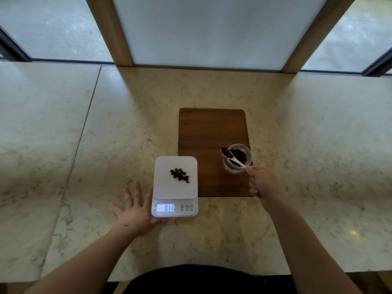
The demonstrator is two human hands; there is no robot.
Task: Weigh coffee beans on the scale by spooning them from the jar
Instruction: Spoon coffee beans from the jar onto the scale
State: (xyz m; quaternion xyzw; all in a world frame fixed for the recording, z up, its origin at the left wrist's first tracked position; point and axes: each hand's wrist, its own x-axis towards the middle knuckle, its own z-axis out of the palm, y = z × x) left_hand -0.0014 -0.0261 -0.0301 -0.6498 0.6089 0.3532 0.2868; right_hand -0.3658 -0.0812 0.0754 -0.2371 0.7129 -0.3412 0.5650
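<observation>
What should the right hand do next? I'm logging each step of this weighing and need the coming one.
Probably carry the loaded spoon leftward over the scale and tip it onto the small pile of beans. The right hand holds the spoon at the jar rim with beans in its bowl, and the display reads only 0.11. The left hand lies flat beside the scale.

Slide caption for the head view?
Right hand lifts a spoon of beans from the jar toward the scale.

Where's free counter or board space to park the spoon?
Free: far half of the wooden board behind the jar, and counter right of it. Crowded: scale with left hand beside it; right hand holds the spoon over the jar.
</observation>
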